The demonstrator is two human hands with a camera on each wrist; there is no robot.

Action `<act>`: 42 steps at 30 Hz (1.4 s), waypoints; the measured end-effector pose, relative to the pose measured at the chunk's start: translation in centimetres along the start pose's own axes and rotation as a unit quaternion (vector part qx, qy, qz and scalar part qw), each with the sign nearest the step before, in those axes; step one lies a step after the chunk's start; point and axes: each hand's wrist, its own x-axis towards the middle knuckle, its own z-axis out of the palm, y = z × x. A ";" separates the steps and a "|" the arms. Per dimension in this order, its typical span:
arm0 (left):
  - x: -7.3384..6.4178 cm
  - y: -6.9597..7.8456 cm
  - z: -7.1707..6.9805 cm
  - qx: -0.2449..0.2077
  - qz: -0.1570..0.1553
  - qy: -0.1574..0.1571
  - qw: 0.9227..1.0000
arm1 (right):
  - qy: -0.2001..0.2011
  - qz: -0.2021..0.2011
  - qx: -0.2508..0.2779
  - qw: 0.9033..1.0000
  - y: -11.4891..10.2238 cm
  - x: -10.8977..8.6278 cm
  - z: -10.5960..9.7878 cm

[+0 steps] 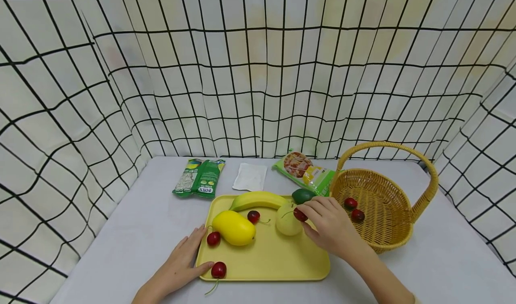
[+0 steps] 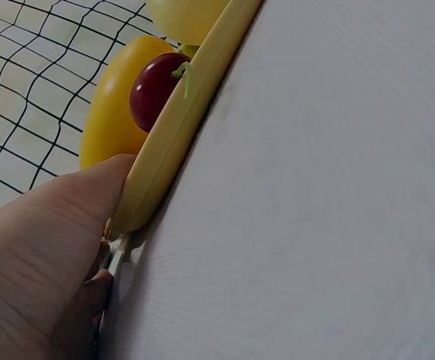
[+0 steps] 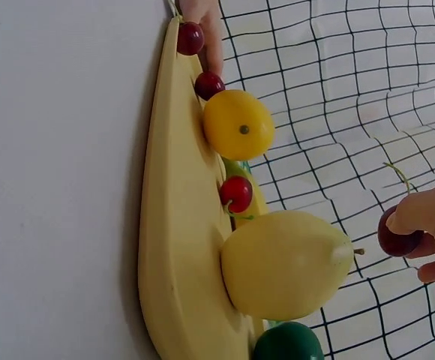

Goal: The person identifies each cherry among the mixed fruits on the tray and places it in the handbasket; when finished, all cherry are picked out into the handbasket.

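Observation:
My right hand (image 1: 332, 223) pinches a dark red cherry (image 1: 299, 214) by its body between thumb and fingertips, its green stem sticking out. In the right wrist view the held cherry (image 3: 397, 232) hangs above the tray, beyond the pale green pear (image 3: 289, 266). My left hand (image 1: 183, 261) rests at the left side of the yellow tray (image 1: 278, 261), fingers straight along the edge and thumb over the rim. Near that thumb lies a cherry (image 1: 219, 270) with its stem over the front rim. Another cherry (image 1: 213, 238) sits beside the yellow mango (image 1: 234, 228), and a third cherry (image 1: 253, 217) lies behind it.
A banana (image 1: 258, 200) and a dark green fruit (image 1: 303, 196) lie along the tray's back. Right of the tray stands a wicker basket (image 1: 384, 232) with a tall handle, holding two cherries (image 1: 354, 209). Behind are two green packets (image 1: 201, 177) and a white sachet (image 1: 250, 177).

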 end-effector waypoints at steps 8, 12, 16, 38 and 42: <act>-0.2 -0.1 0.1 0.010 0.025 0.009 1.000 | -0.007 0.021 -0.004 1.000 1.0 -0.7 -0.6; -0.3 -0.1 0.1 0.019 0.029 0.007 0.999 | -0.009 0.041 -0.009 0.999 1.6 -1.1 -1.0; -0.4 0.0 0.0 0.026 0.037 0.008 0.999 | -0.014 0.057 -0.010 0.998 2.1 -1.6 -1.5; -0.3 0.0 -0.1 0.021 0.024 -0.002 1.000 | -0.019 0.120 -0.041 0.992 6.6 -5.1 -3.5; -0.2 -0.1 0.0 0.020 0.020 -0.003 1.000 | -0.039 0.141 -0.054 0.988 7.4 -5.8 -3.5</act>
